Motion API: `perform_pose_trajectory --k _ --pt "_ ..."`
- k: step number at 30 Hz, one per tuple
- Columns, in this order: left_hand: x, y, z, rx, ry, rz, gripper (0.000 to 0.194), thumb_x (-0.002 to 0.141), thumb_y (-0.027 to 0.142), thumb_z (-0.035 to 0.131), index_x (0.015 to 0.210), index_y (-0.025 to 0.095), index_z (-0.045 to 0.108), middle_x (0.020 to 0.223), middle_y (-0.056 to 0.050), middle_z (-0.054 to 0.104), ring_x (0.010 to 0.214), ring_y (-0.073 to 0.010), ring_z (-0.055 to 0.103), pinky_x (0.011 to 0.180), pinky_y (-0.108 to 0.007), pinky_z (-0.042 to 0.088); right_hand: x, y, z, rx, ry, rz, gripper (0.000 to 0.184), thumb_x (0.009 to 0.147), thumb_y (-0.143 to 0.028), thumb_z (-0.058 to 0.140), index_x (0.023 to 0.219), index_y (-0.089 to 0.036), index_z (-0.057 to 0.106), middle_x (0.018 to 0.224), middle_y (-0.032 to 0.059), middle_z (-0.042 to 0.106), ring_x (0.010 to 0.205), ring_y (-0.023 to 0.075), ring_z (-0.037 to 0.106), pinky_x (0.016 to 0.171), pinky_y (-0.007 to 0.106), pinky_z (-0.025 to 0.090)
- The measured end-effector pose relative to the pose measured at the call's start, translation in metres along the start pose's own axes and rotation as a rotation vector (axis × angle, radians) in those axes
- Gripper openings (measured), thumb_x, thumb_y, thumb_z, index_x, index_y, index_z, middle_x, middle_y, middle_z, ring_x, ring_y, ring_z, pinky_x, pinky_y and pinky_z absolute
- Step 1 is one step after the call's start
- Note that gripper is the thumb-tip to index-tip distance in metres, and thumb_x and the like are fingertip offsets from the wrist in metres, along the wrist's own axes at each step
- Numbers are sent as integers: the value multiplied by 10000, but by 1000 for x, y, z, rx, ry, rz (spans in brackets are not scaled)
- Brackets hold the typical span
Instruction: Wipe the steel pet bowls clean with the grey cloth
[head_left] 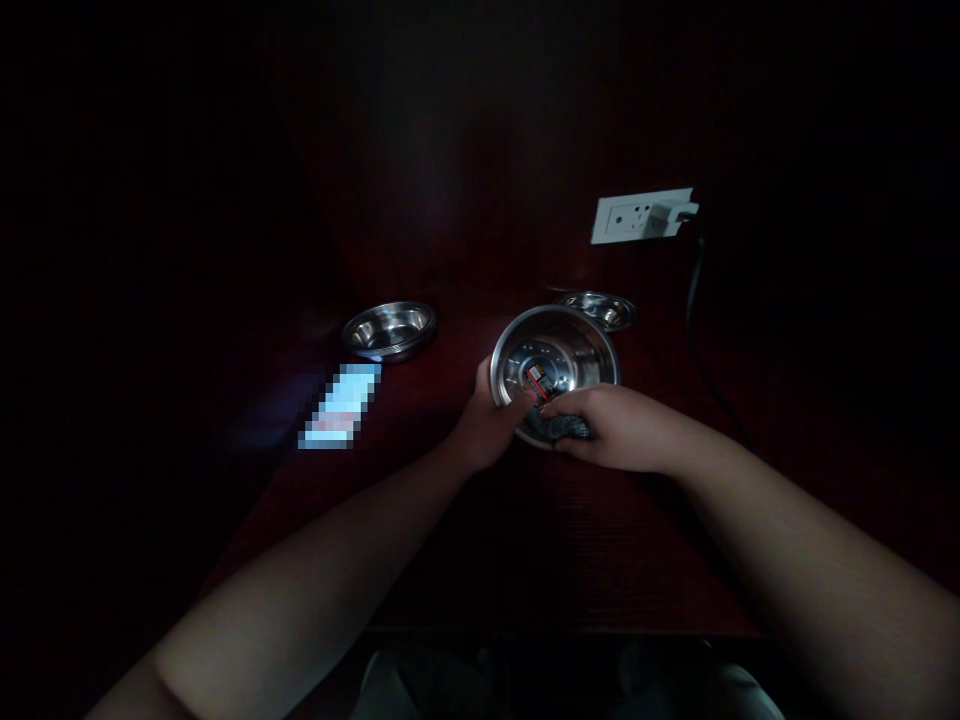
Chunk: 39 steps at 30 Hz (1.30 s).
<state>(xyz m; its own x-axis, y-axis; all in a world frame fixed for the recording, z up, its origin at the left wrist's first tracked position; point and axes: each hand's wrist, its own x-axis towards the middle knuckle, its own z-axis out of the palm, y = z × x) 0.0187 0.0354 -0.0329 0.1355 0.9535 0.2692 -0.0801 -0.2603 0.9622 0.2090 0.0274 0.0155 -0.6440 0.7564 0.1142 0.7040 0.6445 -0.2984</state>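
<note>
A shiny stainless steel bowl (pixel 592 352) is tilted toward me at the middle of the dark red table. My left hand (pixel 486 425) grips its left rim, the thumb lying over the edge on the inside. On its inner bottom shows a small orange, black and white label (pixel 538 380). My right hand (pixel 619 428) is closed on a dark patterned cloth (pixel 568 428) at the near side of the bowl. Part of the cloth is hidden by the fingers, and I cannot tell how hard it presses on the metal.
To the left stands a stack of shallow steel bowls (pixel 390 330), with a lit, blurred-out phone-like screen (pixel 341 405) in front. Another steel dish (pixel 607 308) sits behind the held bowl. A wall socket (pixel 637 217) holds a plug whose cable (pixel 694 290) hangs down at the right.
</note>
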Motion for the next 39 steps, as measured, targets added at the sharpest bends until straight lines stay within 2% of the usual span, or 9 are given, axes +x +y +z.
perform_pose_trajectory --k 7,20,39 --pt "1 -2 0 -16 -11 10 698 784 368 716 1356 196 356 1284 -143 581 1171 -291 562 1031 -497 413 -1 0 0 42 -11 -10 432 775 -241 676 1207 -239 664 1145 70 721 1022 265 679 888 381 526" --pt "1 -3 -1 -9 -16 27 725 771 384 735 1363 202 358 1354 -157 533 1228 -309 522 1070 -521 374 0 3 2 109 -24 -50 371 777 -203 672 1146 -220 695 1201 75 699 1094 260 652 977 400 490" --pt "0 -2 -1 17 -11 -1 702 782 399 726 1345 189 365 1288 -153 577 1185 -297 555 1054 -513 386 1 3 3 120 -30 -76 341 812 -212 640 1150 -206 680 1188 86 693 1095 252 637 982 404 477"
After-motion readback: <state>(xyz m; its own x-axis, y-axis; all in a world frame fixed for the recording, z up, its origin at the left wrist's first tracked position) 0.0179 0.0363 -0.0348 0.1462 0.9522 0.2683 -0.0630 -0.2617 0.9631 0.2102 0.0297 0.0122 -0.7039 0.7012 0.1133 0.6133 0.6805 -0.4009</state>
